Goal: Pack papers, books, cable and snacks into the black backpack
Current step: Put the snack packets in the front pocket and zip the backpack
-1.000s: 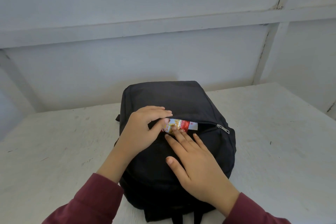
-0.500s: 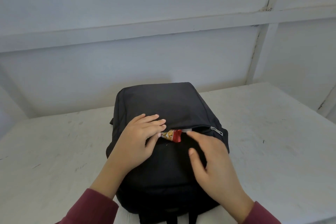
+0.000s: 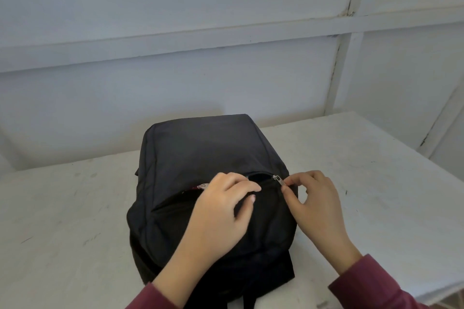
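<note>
Black soft-fabric backpack [image 3: 200, 153] is laid flat on the scuffed white table [image 3: 62, 208], straps toward the person. The front pocket zip is open, with the slider parked at the right end of the opening. A sliver of a red-and-white snack packet [image 3: 202, 186] is seen at the left end of the pocket mouth; the rest is hidden inside.

Left hand [image 3: 221, 211]: fingers are curled over the pocket lip, and the fabric is gripped between fingers and thumb, just right of the packet. Right hand [image 3: 316, 200]: the small silver metal zipper pull [image 3: 279, 180] is pinched between thumb and forefinger. The hands are apart, one at each end of the open stretch.

Step judged: pocket about to be zipped shut.

Handling, as judged:
- Cloth is limp and likely to bunch ahead of the slider. The lip should be held taut close to the zip line.
- The pull tab is small and smooth, so slip is likely. It is best pinched at its end and drawn along the track, not lifted.
- The packet is light, crinkly and crushable. Its edge could be caught in the teeth, so it should be tucked under first.

Papers, books and cable are not seen; whether they are packed cannot be told.
</note>
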The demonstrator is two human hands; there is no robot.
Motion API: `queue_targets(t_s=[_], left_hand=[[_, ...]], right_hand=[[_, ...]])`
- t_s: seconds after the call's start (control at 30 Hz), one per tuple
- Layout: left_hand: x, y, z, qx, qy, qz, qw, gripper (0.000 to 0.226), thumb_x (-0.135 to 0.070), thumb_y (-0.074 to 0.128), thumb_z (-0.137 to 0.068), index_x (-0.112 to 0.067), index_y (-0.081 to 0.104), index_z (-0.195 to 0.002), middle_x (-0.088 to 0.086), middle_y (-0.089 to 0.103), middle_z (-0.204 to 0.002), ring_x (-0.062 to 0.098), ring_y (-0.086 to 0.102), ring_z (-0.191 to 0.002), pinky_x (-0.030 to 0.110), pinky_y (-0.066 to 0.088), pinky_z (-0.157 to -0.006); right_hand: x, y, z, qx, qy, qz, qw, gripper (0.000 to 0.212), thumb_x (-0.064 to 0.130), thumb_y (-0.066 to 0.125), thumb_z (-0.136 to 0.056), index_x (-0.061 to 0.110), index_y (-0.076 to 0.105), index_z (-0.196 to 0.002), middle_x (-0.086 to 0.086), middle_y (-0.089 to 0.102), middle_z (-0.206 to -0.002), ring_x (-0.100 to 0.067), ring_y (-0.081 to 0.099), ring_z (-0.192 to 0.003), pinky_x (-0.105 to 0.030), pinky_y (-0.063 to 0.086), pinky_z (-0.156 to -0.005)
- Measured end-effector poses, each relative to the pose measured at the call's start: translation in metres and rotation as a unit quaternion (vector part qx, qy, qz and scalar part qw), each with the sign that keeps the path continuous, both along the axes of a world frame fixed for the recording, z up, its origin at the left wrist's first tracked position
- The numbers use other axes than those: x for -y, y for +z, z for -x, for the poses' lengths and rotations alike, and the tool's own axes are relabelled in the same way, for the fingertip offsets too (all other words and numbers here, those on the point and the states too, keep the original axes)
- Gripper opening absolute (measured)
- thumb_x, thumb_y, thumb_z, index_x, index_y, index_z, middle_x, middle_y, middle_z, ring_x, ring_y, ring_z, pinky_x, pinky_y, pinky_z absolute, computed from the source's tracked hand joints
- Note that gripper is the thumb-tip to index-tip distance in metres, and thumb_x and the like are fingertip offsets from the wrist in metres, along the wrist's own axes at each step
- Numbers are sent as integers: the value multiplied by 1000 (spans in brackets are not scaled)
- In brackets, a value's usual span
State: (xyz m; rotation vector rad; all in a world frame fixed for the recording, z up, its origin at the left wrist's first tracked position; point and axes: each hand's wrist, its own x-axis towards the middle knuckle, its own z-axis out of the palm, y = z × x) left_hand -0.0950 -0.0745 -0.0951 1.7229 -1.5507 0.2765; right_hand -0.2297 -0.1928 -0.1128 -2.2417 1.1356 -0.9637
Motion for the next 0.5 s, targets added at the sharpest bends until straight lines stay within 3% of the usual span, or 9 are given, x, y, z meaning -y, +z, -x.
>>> queue_targets(t_s=[0.07,0.13,0.3,0.5], left_hand=[[9,-1,13,-33,16,-22,999,13,-23,62,-80,-23,65,-93,-15,59,-89,-5,51,-72,11,43,-68],[19,-4,23,-33,40,-58,997,21,-29,70,-77,-23,63,-96,-13,59,-90,-6,52,-74,14,46,-67],[43,-9,35,3,98,-96,991,27,-35,70,-78,-15,60,-93,0,60,-87,14,61,-70,28,54,-58],[52,-7,36,-15,103,-78,991,23,-35,64,-84,-13,59,-84,0,59,-78,12,56,-66,26,48,-55]], right_hand=[[0,3,-1,25,12,-31,999,10,20,66,-83,28,64,-79,10,56,-84,-4,48,-78,-13,32,-67],[-2,7,0,58,25,-61,996,11,19,66,-83,27,63,-76,12,55,-78,-1,46,-69,-8,31,-60],[3,13,2,91,65,-118,987,12,15,68,-81,24,67,-72,11,55,-68,1,44,-55,-8,33,-54],[14,17,8,94,131,-118,980,15,17,66,-83,31,71,-77,13,63,-72,7,52,-65,-5,37,-59]])
